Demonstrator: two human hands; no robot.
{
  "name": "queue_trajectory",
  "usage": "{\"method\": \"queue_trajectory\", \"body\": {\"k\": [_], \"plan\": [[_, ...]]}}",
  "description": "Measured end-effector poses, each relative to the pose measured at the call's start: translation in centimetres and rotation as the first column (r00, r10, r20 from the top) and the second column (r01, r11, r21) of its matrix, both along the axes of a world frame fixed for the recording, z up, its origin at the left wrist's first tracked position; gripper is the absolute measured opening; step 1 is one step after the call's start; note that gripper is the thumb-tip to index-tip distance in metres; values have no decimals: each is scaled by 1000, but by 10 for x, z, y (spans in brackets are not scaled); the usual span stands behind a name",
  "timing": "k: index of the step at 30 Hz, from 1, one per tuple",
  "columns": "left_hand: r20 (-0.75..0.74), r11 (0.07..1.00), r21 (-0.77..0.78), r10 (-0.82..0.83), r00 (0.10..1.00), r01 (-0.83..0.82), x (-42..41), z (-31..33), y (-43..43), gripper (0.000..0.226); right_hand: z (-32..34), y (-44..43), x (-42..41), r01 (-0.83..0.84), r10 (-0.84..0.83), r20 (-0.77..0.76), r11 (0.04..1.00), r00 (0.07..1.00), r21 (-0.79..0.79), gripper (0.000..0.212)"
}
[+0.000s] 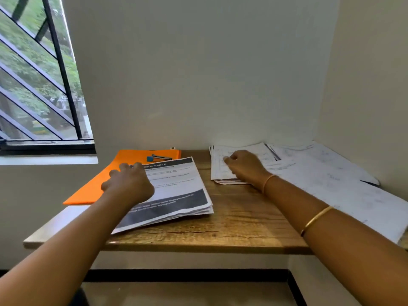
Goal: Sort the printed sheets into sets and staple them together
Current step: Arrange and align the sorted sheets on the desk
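A stack of printed sheets [176, 188] with dark header and footer bands lies on the left half of the wooden desk [238, 221]. My left hand [129, 184] rests on its upper left corner, fingers curled and apart, holding nothing. A second pile of white printed sheets [242, 151] lies at the back right. My right hand [245, 166] sits on top of it with fingers bent down onto the paper; whether it pinches a sheet is hidden. A stapler [159, 158], blue at one end with a metal body, lies on an orange folder [99, 184] behind the left stack.
A large white sheet [344, 184] covers the desk's right side and hangs over the front edge. Walls close the desk at the back and the right. A barred window [37, 85] stands at the left. The orange folder overhangs the desk's left edge.
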State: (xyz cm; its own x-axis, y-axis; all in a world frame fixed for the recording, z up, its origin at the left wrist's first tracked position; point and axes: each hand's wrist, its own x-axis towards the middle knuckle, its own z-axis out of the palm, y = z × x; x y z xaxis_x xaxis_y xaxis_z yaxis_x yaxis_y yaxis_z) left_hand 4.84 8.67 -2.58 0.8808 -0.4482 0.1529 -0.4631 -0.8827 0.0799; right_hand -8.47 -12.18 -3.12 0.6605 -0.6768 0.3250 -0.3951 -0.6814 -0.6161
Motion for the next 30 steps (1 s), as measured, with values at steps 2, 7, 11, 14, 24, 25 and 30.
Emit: {"method": "queue_trajectory", "body": {"k": [2, 7, 11, 14, 24, 25, 30], "plan": [[78, 996, -45, -68, 995, 71, -24, 7, -14, 42, 8, -24, -22, 69, -68, 57, 998, 996, -12, 37], [-29, 820, -362, -485, 874, 443, -93, 5, -66, 44, 8, -88, -91, 282, -288, -39, 953, 957, -113, 26], [-579, 800, -524, -587, 566, 293, -145, -9, -109, 16, -9, -120, -141, 391, -412, -279, 911, 867, -131, 44], [-706, 775, -630, -603, 371, 60, -165, -18, -137, 25, -21, -127, -164, 426, -462, -454, 885, 762, -186, 63], [-664, 595, -748, -679, 313, -295, -187, -37, -193, 57, -37, -123, -165, 398, -427, -529, 901, 733, -175, 83], [-654, 568, -755, -687, 316, -328, -188, -40, -196, 53, -36, -126, -168, 417, -425, -539, 897, 727, -146, 89], [-628, 459, -741, -732, 263, -491, -193, -49, -201, 42, -39, -123, -177, 374, -363, -540, 923, 759, -95, 97]]}}
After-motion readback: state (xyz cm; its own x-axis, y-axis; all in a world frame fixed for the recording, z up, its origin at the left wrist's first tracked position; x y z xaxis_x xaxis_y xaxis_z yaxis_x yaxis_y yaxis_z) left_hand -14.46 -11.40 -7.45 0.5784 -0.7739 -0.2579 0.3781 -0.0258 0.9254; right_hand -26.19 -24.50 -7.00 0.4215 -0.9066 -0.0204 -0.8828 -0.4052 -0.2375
